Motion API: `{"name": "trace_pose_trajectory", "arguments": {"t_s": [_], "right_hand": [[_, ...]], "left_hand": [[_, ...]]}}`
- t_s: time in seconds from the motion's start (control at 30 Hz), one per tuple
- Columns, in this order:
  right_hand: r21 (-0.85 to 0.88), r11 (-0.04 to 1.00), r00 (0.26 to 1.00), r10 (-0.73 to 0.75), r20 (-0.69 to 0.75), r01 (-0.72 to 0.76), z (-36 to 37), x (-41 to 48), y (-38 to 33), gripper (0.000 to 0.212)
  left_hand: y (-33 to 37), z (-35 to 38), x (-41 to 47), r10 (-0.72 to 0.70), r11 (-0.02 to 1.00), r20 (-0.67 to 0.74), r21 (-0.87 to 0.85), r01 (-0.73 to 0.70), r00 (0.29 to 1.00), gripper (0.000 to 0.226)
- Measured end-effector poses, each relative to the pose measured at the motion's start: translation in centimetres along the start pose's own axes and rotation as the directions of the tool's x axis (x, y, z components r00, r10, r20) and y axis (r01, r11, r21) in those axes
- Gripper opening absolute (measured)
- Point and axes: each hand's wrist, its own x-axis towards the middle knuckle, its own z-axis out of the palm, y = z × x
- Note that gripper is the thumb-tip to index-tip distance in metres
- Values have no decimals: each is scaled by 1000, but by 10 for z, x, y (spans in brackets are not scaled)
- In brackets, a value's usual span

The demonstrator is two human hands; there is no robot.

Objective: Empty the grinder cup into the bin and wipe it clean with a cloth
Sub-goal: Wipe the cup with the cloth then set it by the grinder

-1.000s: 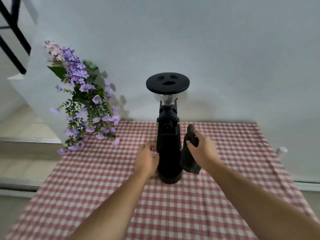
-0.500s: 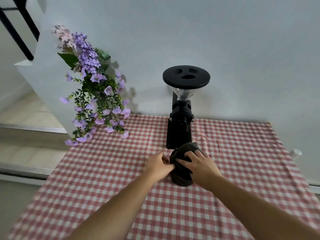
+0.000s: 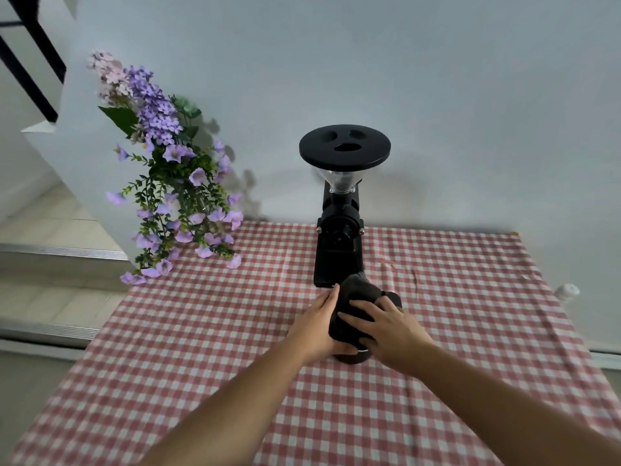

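The black grinder cup [image 3: 353,358] stands on the checked tablecloth just in front of the black coffee grinder [image 3: 339,243]. Only the cup's lower rim shows. A dark cloth [image 3: 357,292] is bunched over the cup's top and hides its inside. My left hand [image 3: 316,326] wraps around the cup's left side. My right hand [image 3: 386,326] lies on the cloth with fingers spread and presses it onto the cup. No bin is in view.
A bunch of purple flowers [image 3: 174,196] leans over the table's far left corner. The red-and-white checked table [image 3: 470,331] reaches back to the white wall. A small white cap [image 3: 567,292] sits beyond the right edge. Steps lie at the left.
A second ago the cup sat at the grinder's base and my right hand held the cloth beside the grinder. The cup now stands in front, with the cloth pressed over it.
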Motion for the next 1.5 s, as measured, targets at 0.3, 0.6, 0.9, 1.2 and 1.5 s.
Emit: {"name": "trace_pose_trajectory", "arguments": {"t_s": [0.3,0.6,0.9,1.2,1.5], "right_hand": [[-7,1000,998,11,-58,-12,-9,11,8,52],[127,991,999,49,12,-51,6,-6,-27,57],[116,974,980,198,5,-197,0,2,-17,60],[13,971,971,238,-22,-238,-4,6,16,63],[427,898,951,213,-223,-102,-14,-6,23,38]], "left_hand": [[6,-1,-4,10,999,-145,33,-5,989,106],[-1,2,-1,-1,990,-142,139,21,990,115],[8,4,0,-13,959,-162,279,58,987,121],[14,9,3,-19,944,-188,321,80,982,111],[11,6,0,-62,970,-156,225,96,986,116]]}}
